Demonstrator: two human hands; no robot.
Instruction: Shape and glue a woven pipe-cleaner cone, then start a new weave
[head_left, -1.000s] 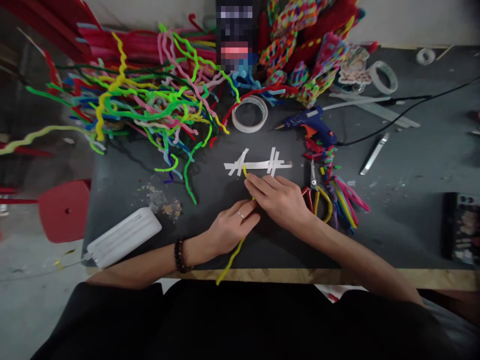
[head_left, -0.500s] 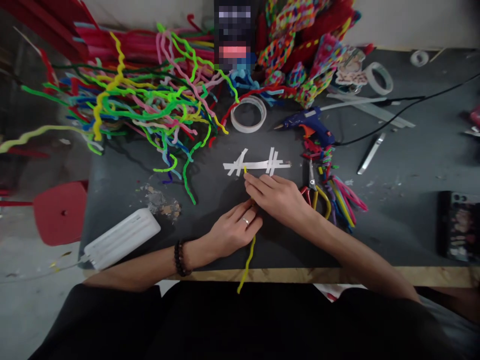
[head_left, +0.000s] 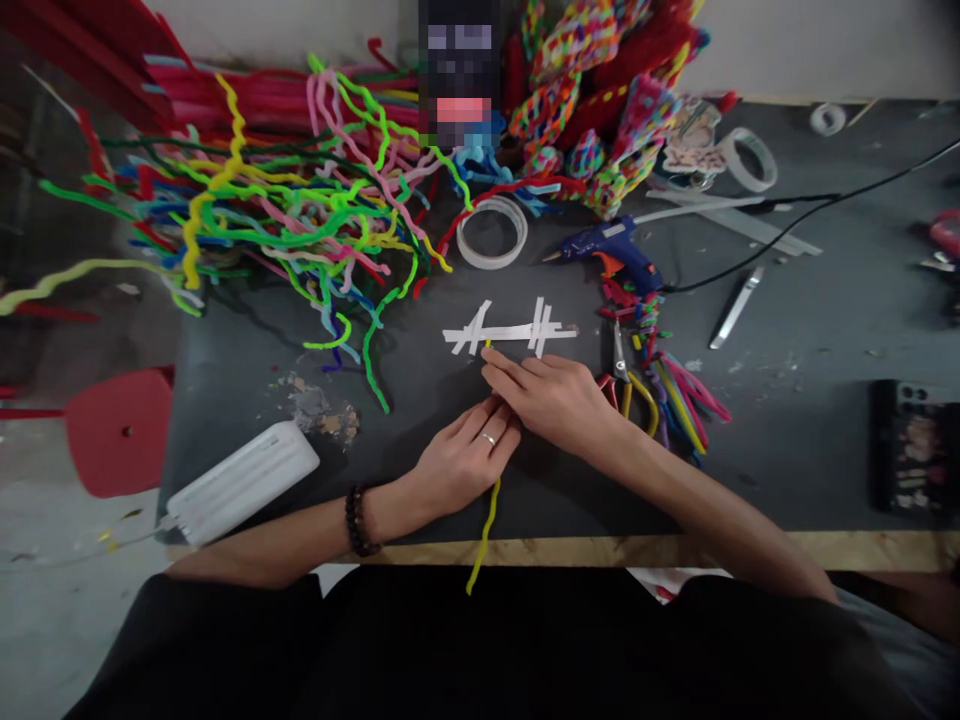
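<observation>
Yellow fuzzy pipe cleaner tail swung from left to hang over bench edge; left hand and right hand both pinch it below white tape strips.

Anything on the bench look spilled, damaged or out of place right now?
Yes. A patch of crumbly debris is scattered on the table beside the white block. The yellow pipe cleaner under both hands overhangs the table's front edge. The glue gun lies on its side.

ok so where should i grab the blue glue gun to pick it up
Grip the glue gun by its handle, coming from the near side: it lies flat, nozzle pointing left, handle angling toward the right hand, its cord trailing right.
</observation>
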